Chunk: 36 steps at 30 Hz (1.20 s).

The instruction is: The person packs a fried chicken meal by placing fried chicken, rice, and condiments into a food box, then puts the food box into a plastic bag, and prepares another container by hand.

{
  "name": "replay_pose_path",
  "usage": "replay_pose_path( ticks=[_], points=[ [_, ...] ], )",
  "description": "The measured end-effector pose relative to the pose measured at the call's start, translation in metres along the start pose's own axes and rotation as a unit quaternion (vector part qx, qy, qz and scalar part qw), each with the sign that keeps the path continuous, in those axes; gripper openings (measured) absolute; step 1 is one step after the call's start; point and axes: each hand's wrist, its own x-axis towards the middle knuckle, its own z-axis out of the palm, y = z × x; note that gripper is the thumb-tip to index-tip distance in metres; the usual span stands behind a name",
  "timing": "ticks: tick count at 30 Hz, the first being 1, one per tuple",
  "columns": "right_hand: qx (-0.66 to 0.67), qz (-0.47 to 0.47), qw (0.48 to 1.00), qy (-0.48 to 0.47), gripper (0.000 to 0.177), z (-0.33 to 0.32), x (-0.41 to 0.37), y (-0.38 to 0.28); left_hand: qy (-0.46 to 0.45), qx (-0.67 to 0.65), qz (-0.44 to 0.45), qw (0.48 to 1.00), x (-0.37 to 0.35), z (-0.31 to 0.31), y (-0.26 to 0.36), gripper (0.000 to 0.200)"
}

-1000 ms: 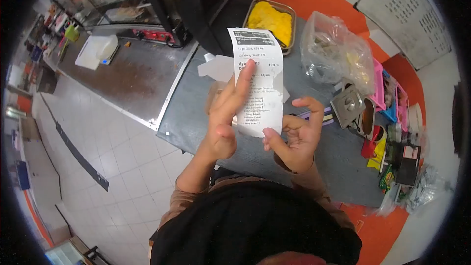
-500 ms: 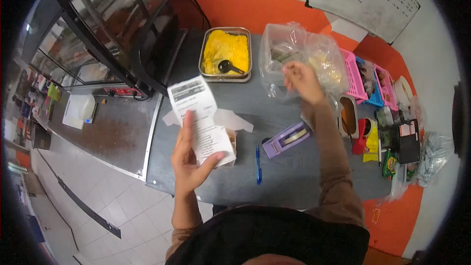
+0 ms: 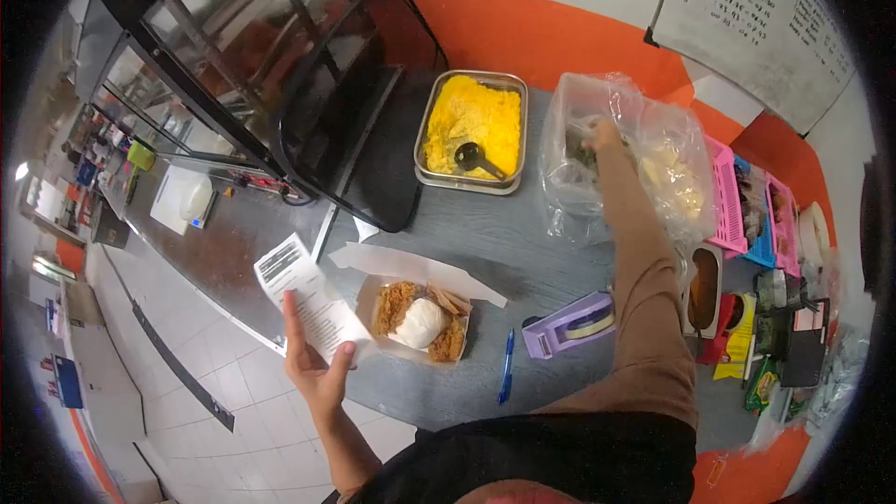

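Left fingers (image 3: 291,313): holding the receipt (image 3: 313,294), print turned up, presumably for reading.
Right fingers (image 3: 602,137): at the clear bag (image 3: 574,210), grip unclear.
Food box (image 3: 420,268): on the tabletop (image 3: 490,233), lid open, contents reachable.

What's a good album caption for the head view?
Left hand holding a printed white paper receipt, right hand at a clear plastic bag, an open white cardboard box between them.

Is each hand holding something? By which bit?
The left hand holds the paper slip by its lower part. The right hand is at the plastic bag; whether it holds anything can't be told.
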Motion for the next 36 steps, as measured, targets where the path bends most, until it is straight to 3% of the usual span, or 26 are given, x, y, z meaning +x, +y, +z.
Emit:
replay_pose_path(
  ticks=[3, 4, 5, 6, 8, 9, 11, 12, 14, 16, 19, 20, 21, 22, 24, 25, 27, 29, 31, 33, 34, 35, 36],
  points=[
    [0.031, -0.03, 0.997, 0.071, 0.022, -0.024, 0.0, -0.006, 0.031, -0.008, -0.038, 0.999, -0.007, -0.015, -0.006, 0.075],
    [0.212, -0.023, 0.975, 0.066, 0.024, -0.025, 0.006, 0.0, 0.049, -0.022, -0.046, 0.997, -0.009, -0.021, -0.008, 0.075],
    [0.387, -0.017, 0.92, 0.06, 0.027, -0.026, 0.009, 0.003, 0.059, -0.03, -0.054, 0.996, -0.012, -0.027, -0.011, 0.075],
    [0.383, -0.016, 0.922, 0.059, 0.027, -0.038, -0.008, -0.008, 0.059, -0.032, -0.059, 0.996, -0.014, -0.031, -0.012, 0.075],
    [0.557, -0.062, 0.828, -0.038, 0.02, -0.065, -0.053, -0.037, 0.087, -0.067, -0.039, 0.993, -0.019, -0.041, -0.013, 0.074],
    [0.554, -0.055, 0.83, -0.047, 0.02, -0.075, -0.082, -0.059, 0.086, -0.088, -0.054, 0.991, -0.022, -0.046, -0.014, 0.073],
    [0.612, -0.13, 0.771, -0.117, 0.014, -0.086, -0.148, -0.105, 0.098, -0.09, -0.06, 0.989, -0.027, -0.053, -0.02, 0.073],
    [0.611, -0.117, 0.772, -0.131, 0.014, -0.088, -0.182, -0.126, 0.108, -0.095, -0.056, 0.988, -0.032, -0.058, -0.021, 0.073],
    [0.61, -0.201, 0.739, -0.203, 0.012, -0.084, -0.238, -0.159, 0.09, -0.092, -0.052, 0.99, -0.037, -0.065, -0.019, 0.071],
    [0.517, -0.253, 0.778, -0.252, 0.011, -0.058, -0.282, -0.178, 0.067, -0.106, -0.07, 0.99, -0.045, -0.071, -0.022, 0.07],
    [0.498, -0.294, 0.781, -0.234, 0.013, 0.001, -0.321, -0.191, 0.026, -0.093, -0.098, 0.99, -0.057, -0.076, -0.029, 0.072],
    [0.356, -0.39, 0.838, -0.139, 0.016, 0.014, -0.327, -0.195, 0.006, -0.109, -0.116, 0.987, -0.061, -0.077, -0.03, 0.073],
    [0.199, -0.469, 0.86, -0.038, 0.019, 0.022, -0.333, -0.196, -0.02, -0.093, -0.117, 0.989, -0.065, -0.076, -0.031, 0.073],
    [0.2, -0.465, 0.862, -0.039, 0.019, 0.026, -0.343, -0.194, -0.047, -0.078, -0.117, 0.989, -0.069, -0.075, -0.033, 0.074],
    [0.368, -0.29, 0.881, -0.064, 0.027, 0.017, -0.378, -0.194, -0.115, -0.049, -0.132, 0.983, -0.078, -0.065, -0.039, 0.075],
    [0.365, -0.263, 0.886, -0.117, 0.038, 0.015, -0.392, -0.179, -0.155, 0.029, -0.06, 0.986, -0.084, -0.057, -0.047, 0.076],
    [0.561, -0.167, 0.773, -0.245, 0.047, 0.007, -0.43, -0.157, -0.258, 0.047, -0.019, 0.965, -0.092, -0.031, -0.052, 0.073],
    [0.529, -0.067, 0.812, -0.236, 0.05, 0.004, -0.464, -0.122, -0.385, 0.001, -0.009, 0.923, -0.104, 0.001, -0.057, 0.072],
    [0.555, 0.008, 0.829, -0.073, 0.047, 0.02, -0.487, -0.079, -0.46, -0.017, -0.023, 0.888, -0.119, 0.033, -0.059, 0.067],
    [0.441, 0.076, 0.894, 0.023, 0.043, 0.032, -0.505, -0.028, -0.422, 0.014, -0.012, 0.906, -0.138, 0.072, -0.075, 0.064],
    [0.439, 0.083, 0.894, 0.024, 0.043, 0.03, -0.514, -0.007, -0.376, 0.047, -0.001, 0.925, -0.147, 0.089, -0.083, 0.061],
    [0.277, 0.031, 0.96, 0.003, 0.04, 0.028, -0.52, 0.012, -0.345, 0.092, 0.024, 0.934, -0.152, 0.107, -0.088, 0.055],
    [0.106, -0.022, 0.994, -0.02, 0.038, 0.02, -0.523, 0.013, -0.313, 0.137, 0.05, 0.939, -0.155, 0.121, -0.094, 0.048]
  ],
)
